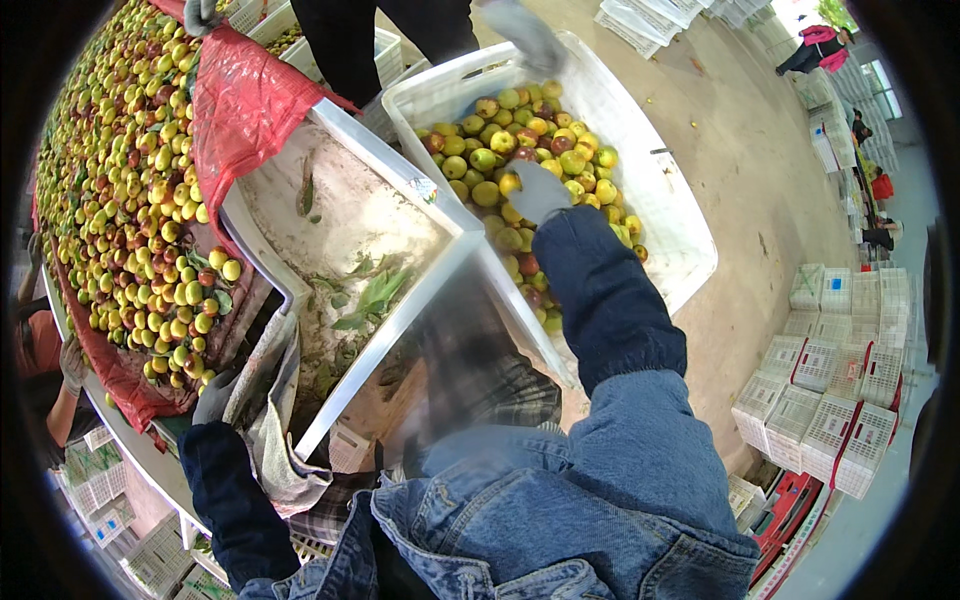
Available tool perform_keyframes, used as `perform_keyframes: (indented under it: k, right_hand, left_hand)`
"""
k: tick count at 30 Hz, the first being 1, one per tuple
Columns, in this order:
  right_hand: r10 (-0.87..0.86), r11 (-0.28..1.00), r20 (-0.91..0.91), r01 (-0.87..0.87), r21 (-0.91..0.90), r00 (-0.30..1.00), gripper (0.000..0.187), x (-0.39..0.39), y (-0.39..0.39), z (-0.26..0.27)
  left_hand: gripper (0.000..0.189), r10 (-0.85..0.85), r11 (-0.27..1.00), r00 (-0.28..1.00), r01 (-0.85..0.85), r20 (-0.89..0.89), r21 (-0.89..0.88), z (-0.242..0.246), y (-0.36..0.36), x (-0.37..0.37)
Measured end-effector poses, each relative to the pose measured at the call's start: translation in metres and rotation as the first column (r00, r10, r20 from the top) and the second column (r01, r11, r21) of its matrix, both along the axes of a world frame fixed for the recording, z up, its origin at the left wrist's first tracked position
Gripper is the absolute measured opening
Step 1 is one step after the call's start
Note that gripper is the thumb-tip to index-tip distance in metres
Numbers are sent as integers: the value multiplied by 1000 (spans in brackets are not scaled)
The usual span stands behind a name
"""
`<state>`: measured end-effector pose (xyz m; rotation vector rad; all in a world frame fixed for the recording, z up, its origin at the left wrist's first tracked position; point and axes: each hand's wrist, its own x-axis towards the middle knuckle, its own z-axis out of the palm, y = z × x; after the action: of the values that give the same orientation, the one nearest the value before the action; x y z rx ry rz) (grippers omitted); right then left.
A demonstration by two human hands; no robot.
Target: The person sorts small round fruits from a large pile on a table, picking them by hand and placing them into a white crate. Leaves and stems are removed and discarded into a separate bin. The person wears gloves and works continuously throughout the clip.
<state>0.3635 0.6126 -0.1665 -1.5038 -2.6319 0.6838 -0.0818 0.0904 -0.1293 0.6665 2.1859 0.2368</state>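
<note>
My right hand (537, 192), in a grey glove, is over the jujubes (487, 157) in a white plastic crate (667, 210). A yellow-red fruit (510, 184) shows at its fingertips; whether it is gripped I cannot tell. My left hand (217, 397), also gloved in grey, lies at the lower edge of a sorting table, beside a grey cloth (259, 405) and a large heap of jujubes (142, 225). Its fingers are partly hidden. Between the hands is a white-framed tray (337, 202) with green leaves (379, 296) and dirt in it.
Red woven plastic sheeting (244, 105) edges the heap. A person's blurred gloved hand (529, 37) is over the crate's far rim; another person's gloved hand (73, 364) touches the table's left edge. Stacked white crates (817, 405) stand at right, and more people are in the background.
</note>
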Motion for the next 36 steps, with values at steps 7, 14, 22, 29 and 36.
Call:
perform_keyframes:
  k: [7, 14, 22, 29, 36]
  right_hand:
    - [81, 992, -56, -86, -96, 995, 22, 105, -5, -2]
    - [17, 998, 219, -4, -61, 976, 47, 144, -52, 37]
    - [394, 883, 291, -271, -383, 872, 42, 130, -69, 23]
    - [-229, 864, -31, 188, -467, 973, 77, 37, -61, 17]
    - [-121, 967, -792, -110, -231, 599, 49, 26, -138, 52]
  left_hand:
    - [50, 136, 988, 982, -144, 129, 55, -49, -31, -38]
    - [49, 119, 992, 985, -124, 127, 32, -53, -39, -58]
    - [49, 119, 993, 988, -120, 100, 6, -26, -22, -47]
    - [48, 113, 993, 990, -114, 83, 5, -14, -16, -45]
    - [47, 119, 993, 988, -119, 100, -2, -16, -9, -32]
